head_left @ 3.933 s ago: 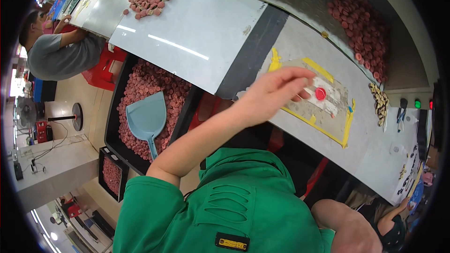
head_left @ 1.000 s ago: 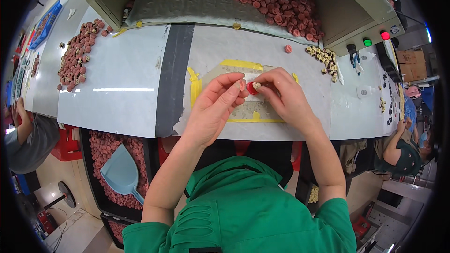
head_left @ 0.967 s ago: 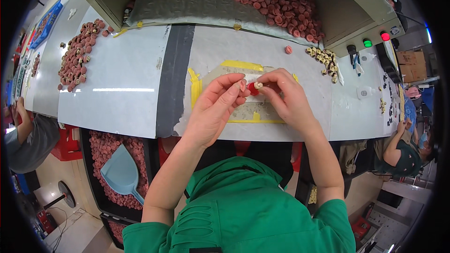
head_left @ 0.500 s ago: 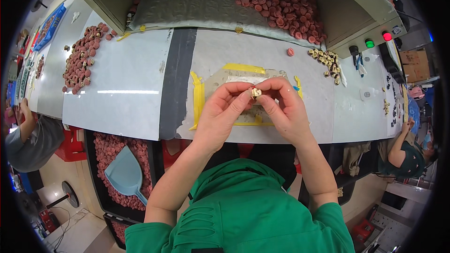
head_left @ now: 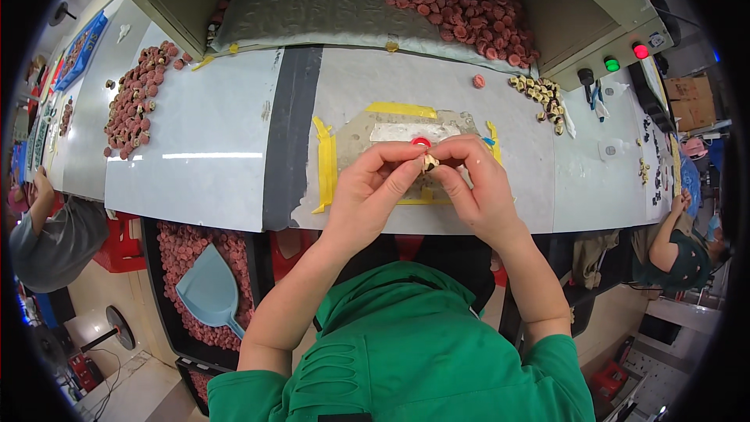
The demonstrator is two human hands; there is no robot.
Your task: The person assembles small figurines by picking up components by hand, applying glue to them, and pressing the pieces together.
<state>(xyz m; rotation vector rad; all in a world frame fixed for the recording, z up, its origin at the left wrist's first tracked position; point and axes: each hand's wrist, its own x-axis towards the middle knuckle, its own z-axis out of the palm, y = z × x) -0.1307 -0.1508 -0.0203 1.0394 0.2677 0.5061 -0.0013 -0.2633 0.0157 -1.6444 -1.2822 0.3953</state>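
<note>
Above the middle of the workbench, my left hand (head_left: 371, 187) and my right hand (head_left: 478, 187) meet at the fingertips. Both pinch a small cream-and-black piece (head_left: 430, 162) between thumbs and index fingers. Just beyond the fingertips shows a small bright red round part (head_left: 422, 142); whether it is held or lies behind them I cannot tell. Beneath is a greyish work mat (head_left: 355, 134) edged with yellow tape (head_left: 326, 172), with a white strip (head_left: 387, 132) on it. A lone reddish-pink ridged cap (head_left: 479, 80) lies beyond the mat.
A grey-green machine housing (head_left: 601, 39) holds a heap of reddish caps (head_left: 476, 12). Cream-and-dark pieces (head_left: 539, 94) lie at right, mixed pink pieces (head_left: 137, 101) at left. Below left, a bin of caps holds a blue dustpan (head_left: 207, 289). People sit at both sides.
The piece has turned between my fingertips, showing more of its dark side. More of the red round part shows beyond them. The view has shifted slightly.
</note>
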